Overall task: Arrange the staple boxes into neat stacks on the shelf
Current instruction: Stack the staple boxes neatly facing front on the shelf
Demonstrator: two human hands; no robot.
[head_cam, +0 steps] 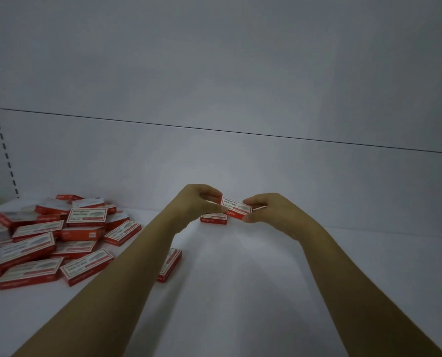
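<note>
- The left hand (196, 202) and right hand (269, 210), fingers curled, pinch one staple box (236, 207) by its short ends, forearms stretched forward.
- The held box is flat red-and-white card, slightly tilted, just above a second box (213, 219) lying on the shelf (240, 292).
- The shelf is smooth, white and matte.
- A lone box (169, 264) lies nearer, a loose heap (55, 235) lies left.

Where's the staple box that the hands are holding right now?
In the head view, the held box is center frame, pinched between the left hand and right hand, just above a lower box on the shelf.
</note>
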